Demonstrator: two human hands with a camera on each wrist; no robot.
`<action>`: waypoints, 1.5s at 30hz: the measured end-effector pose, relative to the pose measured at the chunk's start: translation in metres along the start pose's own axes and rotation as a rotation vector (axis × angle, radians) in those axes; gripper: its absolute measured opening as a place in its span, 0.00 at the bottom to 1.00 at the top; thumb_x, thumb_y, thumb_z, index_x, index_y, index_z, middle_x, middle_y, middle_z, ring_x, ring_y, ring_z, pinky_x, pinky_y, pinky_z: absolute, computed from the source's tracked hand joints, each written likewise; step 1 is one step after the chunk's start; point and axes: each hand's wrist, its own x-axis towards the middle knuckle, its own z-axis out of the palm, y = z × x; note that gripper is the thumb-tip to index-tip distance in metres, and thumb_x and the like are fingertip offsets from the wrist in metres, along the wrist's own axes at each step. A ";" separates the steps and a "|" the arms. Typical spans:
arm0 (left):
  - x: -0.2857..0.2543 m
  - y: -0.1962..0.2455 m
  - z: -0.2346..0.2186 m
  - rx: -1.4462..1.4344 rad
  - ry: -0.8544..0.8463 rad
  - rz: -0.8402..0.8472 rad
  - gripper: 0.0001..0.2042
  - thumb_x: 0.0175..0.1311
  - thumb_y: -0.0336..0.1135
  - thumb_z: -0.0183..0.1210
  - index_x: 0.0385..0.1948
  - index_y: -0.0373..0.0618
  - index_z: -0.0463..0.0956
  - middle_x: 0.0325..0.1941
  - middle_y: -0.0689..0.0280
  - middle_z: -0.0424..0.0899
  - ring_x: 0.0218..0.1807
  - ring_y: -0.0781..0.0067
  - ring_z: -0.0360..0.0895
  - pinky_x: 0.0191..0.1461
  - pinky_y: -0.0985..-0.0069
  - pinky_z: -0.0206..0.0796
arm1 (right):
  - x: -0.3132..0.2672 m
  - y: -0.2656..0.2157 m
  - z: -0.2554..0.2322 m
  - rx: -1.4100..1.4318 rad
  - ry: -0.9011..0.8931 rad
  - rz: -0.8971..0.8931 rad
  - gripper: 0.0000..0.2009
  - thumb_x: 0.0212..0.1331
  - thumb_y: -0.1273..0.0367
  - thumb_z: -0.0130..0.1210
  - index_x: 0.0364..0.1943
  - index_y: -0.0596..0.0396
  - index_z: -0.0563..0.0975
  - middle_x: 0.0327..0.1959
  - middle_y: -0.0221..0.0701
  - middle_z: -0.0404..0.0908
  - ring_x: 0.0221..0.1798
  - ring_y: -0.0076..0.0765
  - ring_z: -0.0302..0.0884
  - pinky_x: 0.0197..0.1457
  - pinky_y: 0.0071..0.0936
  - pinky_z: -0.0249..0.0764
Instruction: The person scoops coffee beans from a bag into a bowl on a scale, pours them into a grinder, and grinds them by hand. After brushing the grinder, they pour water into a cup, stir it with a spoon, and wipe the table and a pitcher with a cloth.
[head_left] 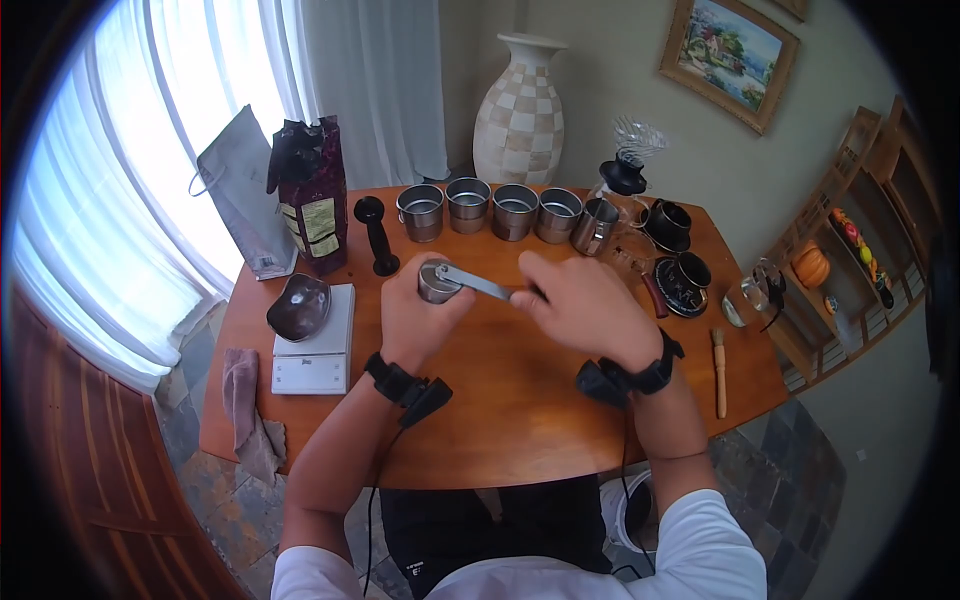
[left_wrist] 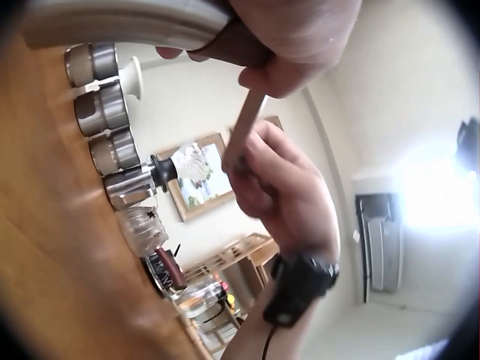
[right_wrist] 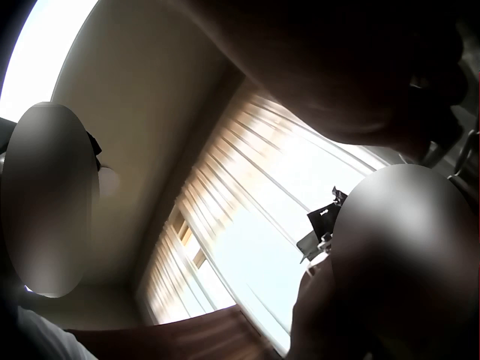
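My left hand grips the metal body of a hand coffee grinder, held above the near middle of the table. A flat steel crank arm runs from the grinder's top toward my right hand. That hand's fingers are curled at the crank's outer end, hiding its knob. In the left wrist view the grinder body lies along the top, with the right hand at the far end of the crank. The right wrist view is dark and partly blurred.
Several steel cups line the table's back, beside a metal pitcher. Left stand a black tamper-shaped tool, coffee bags, a scale with a dark bowl, and a cloth. A brush lies right.
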 end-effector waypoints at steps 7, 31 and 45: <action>-0.050 -0.022 0.056 -0.224 -0.249 -0.006 0.14 0.53 0.36 0.72 0.37 0.41 0.80 0.30 0.66 0.85 0.33 0.79 0.81 0.40 0.73 0.75 | -0.017 -0.048 0.005 0.295 -0.087 -0.428 0.12 0.68 0.60 0.61 0.39 0.51 0.73 0.33 0.40 0.83 0.38 0.56 0.83 0.38 0.49 0.75; -0.020 0.018 0.012 -0.047 -0.149 0.000 0.12 0.59 0.31 0.70 0.41 0.39 0.78 0.31 0.71 0.84 0.35 0.84 0.80 0.40 0.80 0.73 | 0.026 0.034 -0.006 0.175 -0.031 0.112 0.13 0.68 0.60 0.61 0.40 0.55 0.75 0.29 0.41 0.84 0.36 0.55 0.83 0.39 0.47 0.74; -0.016 -0.013 0.012 -0.432 -0.210 -0.245 0.13 0.65 0.29 0.67 0.46 0.38 0.75 0.36 0.66 0.85 0.37 0.79 0.82 0.42 0.80 0.73 | 0.021 0.047 0.037 0.435 0.251 0.115 0.22 0.74 0.50 0.56 0.51 0.58 0.76 0.34 0.36 0.82 0.39 0.36 0.82 0.45 0.33 0.76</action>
